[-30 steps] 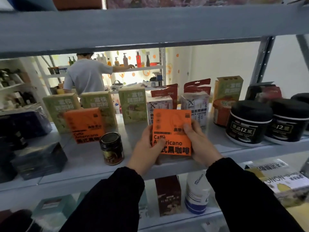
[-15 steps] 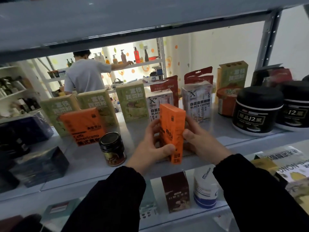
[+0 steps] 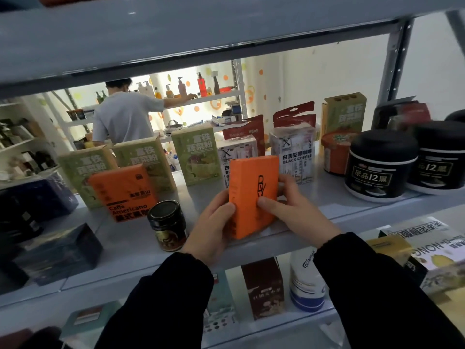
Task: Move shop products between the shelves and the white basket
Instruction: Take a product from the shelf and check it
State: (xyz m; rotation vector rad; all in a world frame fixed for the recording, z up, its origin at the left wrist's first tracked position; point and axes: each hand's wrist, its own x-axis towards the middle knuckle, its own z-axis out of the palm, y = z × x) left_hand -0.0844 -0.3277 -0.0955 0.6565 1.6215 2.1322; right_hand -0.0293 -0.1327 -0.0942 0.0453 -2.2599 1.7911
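The orange box is held upright at the front edge of the middle shelf, a little right of the middle of this edge. Its lower end is just at the edge; I cannot tell if it rests on the shelf or is lifted a little. The face toward the camera carries a black mark, and a narrow side shows on the left. The left hand grips the box from the left, with the thumb curled on the narrow side and the other fingers behind. The right hand grips it from the right, with the thumb pressed on the front face and the fingers curled round the right edge.

Just left of the hands, near the front edge, stands a small dark jar with a black lid. Behind the jar is a second orange box, printed "Caffè Americano". It stands in front of green boxes, which make a row toward the back edge. Directly behind the held box are clear packs of black coffee, and behind those are red pouches. Toward the right end stand two black tubs, with an orange cup behind them. At the left end lie dark blue boxes. On the lower shelf, under the hands, stand a brown box and a white bottle with a blue base. Far behind, a person in a grey shirt reaches toward bottles.
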